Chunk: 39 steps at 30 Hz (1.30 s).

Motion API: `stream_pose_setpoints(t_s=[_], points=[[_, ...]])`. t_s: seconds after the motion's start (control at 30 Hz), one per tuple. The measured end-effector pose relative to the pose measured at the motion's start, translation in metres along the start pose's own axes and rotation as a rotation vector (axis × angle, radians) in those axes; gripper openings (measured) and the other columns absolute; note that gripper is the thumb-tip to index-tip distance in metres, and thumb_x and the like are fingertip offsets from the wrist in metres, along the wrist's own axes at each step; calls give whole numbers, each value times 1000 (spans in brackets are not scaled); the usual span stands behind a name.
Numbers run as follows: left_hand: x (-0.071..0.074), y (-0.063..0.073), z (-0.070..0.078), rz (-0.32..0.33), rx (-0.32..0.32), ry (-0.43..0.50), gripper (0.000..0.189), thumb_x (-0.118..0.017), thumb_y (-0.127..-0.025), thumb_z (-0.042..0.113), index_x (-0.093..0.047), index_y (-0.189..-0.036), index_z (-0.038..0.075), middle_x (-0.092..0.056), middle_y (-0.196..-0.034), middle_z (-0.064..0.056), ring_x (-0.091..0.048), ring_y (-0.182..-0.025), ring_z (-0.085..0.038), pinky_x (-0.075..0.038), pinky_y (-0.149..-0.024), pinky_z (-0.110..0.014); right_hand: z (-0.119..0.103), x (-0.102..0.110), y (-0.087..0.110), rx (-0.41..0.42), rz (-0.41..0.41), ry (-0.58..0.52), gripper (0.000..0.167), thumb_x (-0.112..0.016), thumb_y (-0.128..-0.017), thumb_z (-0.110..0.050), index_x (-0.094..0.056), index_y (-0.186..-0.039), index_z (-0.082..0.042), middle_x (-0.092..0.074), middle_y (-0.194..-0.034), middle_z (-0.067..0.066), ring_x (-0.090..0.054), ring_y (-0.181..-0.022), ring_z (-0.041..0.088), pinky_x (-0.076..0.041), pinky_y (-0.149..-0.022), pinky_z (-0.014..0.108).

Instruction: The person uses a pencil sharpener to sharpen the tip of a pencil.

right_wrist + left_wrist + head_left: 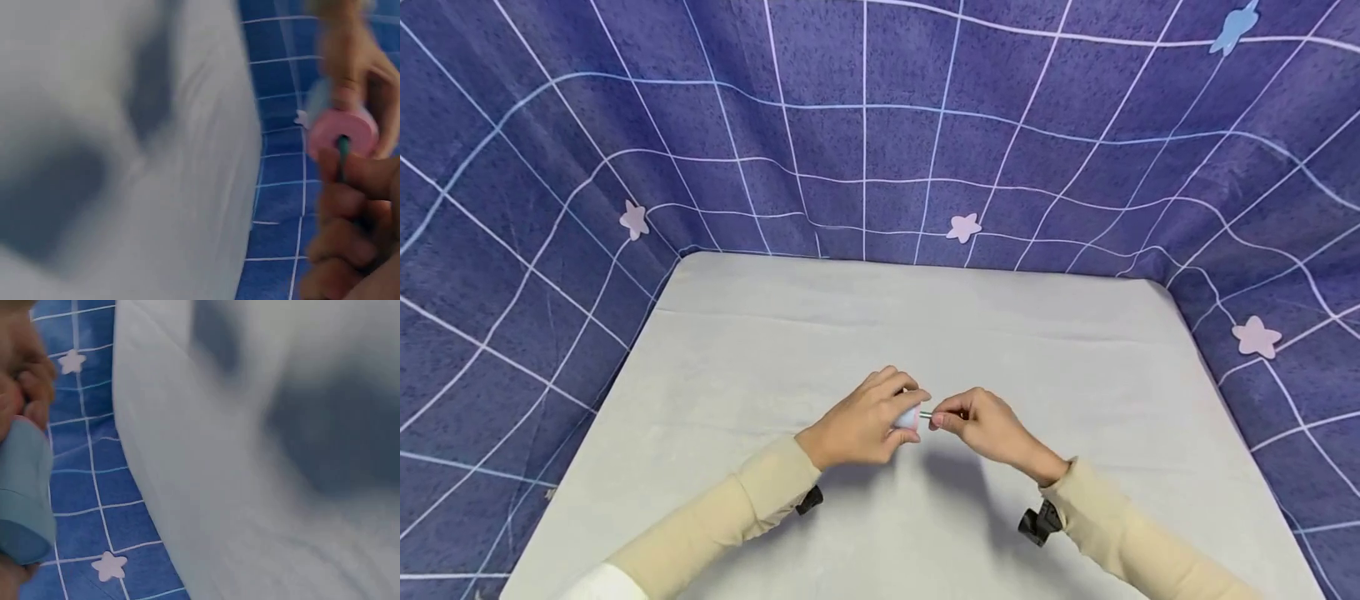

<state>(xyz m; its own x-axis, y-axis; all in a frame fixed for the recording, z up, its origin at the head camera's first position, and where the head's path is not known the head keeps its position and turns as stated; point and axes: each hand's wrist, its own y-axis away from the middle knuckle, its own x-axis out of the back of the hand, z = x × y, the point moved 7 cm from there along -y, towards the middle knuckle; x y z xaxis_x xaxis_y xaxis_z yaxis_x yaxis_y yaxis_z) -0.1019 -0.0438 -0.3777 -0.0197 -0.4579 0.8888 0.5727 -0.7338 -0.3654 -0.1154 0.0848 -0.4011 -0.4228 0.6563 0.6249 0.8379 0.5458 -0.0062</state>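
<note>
Above the table, my left hand (pixel 861 423) grips a light blue, cup-shaped pencil sharpener (pixel 907 418) lying sideways, fingers over the top and thumb beneath. Its pink end (pixel 325 131) faces right and has a dark round hole in the middle. My right hand (pixel 988 427) pinches a thin green pencil (pixel 927 415) between thumb and forefinger, the other fingers curled. In the right wrist view the pencil's front end (pixel 343 149) sits at the hole, its tip hidden there. The sharpener's rounded blue body (pixel 25 475) shows at the left of the left wrist view.
A white cloth-covered table (pixel 850 333) lies below both hands. Dark blue curtains (pixel 820 133) with a pale grid and star shapes enclose it at the back and sides. Black wrist cameras (pixel 1040 523) hang under both beige sleeves.
</note>
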Motion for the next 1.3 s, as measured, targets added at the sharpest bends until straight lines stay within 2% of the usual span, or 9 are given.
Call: stream_pose_setpoints(t_s=[0.1,0.2,0.37,0.5,0.6,0.7,0.97,1.17,1.3], points=[[-1,-3,4,85,-90,-105,43,-77,-78,27,-63,-112,6,-60,-105,-5,-53,-96,-18,-45,-86,-32,6,6,-1,-81,-42,-31,14,-60,-92,-13,-73,-90,-7,-54,-64,-5,-41,-56,3,-36,-55,21],[-1,-8,-3,106,-48,-54,43,-77,-78,25,-63,-113,5,-60,-106,-5,-53,-97,-18,-45,-86,-31,-5,14,1,151,110,236,8,-64,-89,-15,-69,-94,-10,-62,-72,-5,-50,-60,4,-42,-55,20],[0,-9,-21,28,157,230,40,-74,-82,22,-63,-116,5,-61,-107,-5,-54,-96,-15,-48,-83,-27,-29,11,20,670,531,863,15,-53,-97,-18,-64,-95,-8,-63,-77,-2,-54,-59,11,-42,-49,23],[1,-11,-27,-29,239,399,37,-72,-83,18,-64,-116,6,-63,-104,-3,-55,-85,-11,-47,-74,-23,-33,10,26,902,754,996,24,-49,-99,-20,-67,-89,-9,-59,-72,-3,-48,-54,11,-35,-46,22],[1,-13,-25,-27,233,429,37,-73,-82,17,-64,-115,4,-64,-103,-3,-56,-84,-12,-46,-73,-24,-34,11,24,936,798,962,29,-50,-99,-24,-68,-82,-10,-53,-65,-5,-42,-48,9,-29,-41,20],[-2,-13,-20,-6,180,345,40,-75,-81,21,-64,-115,3,-64,-105,-5,-57,-92,-14,-48,-80,-26,-32,13,16,799,659,798,34,-50,-99,-30,-68,-75,-13,-48,-59,-8,-38,-44,3,-27,-38,14],[-13,-1,-6,154,-104,-141,42,-71,-83,33,-62,-113,5,-60,-107,-6,-54,-96,-18,-46,-82,-29,1,11,-11,-51,82,179,18,-66,-88,-24,-75,-74,-18,-63,-62,-10,-40,-50,-2,-34,-47,19],[-12,3,6,376,-377,-537,28,-46,-100,28,-62,-107,7,-65,-101,-5,-60,-86,-18,-49,-76,-30,18,4,-21,-269,-200,-284,31,-56,-95,-16,-70,-79,7,-45,-51,-9,-32,-49,4,-28,-46,19],[-12,1,4,400,-405,-579,27,-42,-102,25,-62,-106,7,-65,-99,-5,-60,-84,-18,-49,-73,-30,23,2,-23,-248,-215,-322,31,-54,-96,-15,-69,-85,10,-39,-51,-10,-25,-46,4,-24,-43,18]])
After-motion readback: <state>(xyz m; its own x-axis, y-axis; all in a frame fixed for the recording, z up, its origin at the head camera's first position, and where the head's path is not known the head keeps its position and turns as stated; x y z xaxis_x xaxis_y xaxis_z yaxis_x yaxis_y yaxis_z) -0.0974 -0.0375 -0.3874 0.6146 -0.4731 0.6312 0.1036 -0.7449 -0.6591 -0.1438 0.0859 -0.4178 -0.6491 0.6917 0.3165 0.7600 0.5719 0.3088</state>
